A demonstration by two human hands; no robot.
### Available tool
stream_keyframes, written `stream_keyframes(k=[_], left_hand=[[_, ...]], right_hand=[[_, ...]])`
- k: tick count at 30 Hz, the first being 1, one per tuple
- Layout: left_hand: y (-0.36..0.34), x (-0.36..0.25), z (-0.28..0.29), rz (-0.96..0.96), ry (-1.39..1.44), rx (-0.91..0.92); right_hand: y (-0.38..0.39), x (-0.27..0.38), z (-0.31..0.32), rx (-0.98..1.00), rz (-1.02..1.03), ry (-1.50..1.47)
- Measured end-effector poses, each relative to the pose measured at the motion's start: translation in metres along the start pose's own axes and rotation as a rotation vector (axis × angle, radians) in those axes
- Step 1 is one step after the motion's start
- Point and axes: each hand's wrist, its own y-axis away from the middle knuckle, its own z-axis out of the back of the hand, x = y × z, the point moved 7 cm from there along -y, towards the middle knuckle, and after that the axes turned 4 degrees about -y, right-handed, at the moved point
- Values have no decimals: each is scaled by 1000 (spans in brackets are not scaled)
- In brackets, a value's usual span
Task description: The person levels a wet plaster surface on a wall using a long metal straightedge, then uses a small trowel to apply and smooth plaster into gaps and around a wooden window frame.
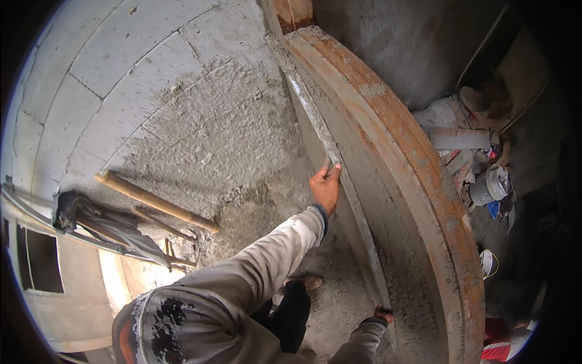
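Observation:
A long, narrow straightedge bar [362, 225], smeared with grey mortar, runs from the upper middle down to the lower right along a grey mortared surface [394, 242]. My left hand [326, 189] is closed on the bar around its middle, thumb and fingers pinching its edge. Lower down, near the bar's bottom end, my right hand [383, 313] is closed round it; the sleeve and the angle hide part of its fingers. To the right of the bar curves an orange-brown wooden board edge [418, 164], spattered with mortar.
A block wall [121, 79] with rough mortar stands at left. A wooden pole [157, 201] and a dark cloth [115, 224] on a rail lie below it. Beyond the board, a bucket [488, 185] stands among rubble. Someone's red clothing [497, 340] shows at lower right.

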Motion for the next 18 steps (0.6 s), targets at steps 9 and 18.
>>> stream_keyframes(k=[9, 18], left_hand=[[9, 30, -10, 183, 59, 56], [10, 51, 3, 183, 70, 8]], right_hand=[[22, 10, -6, -153, -186, -480], [-50, -14, 25, 131, 57, 84]])
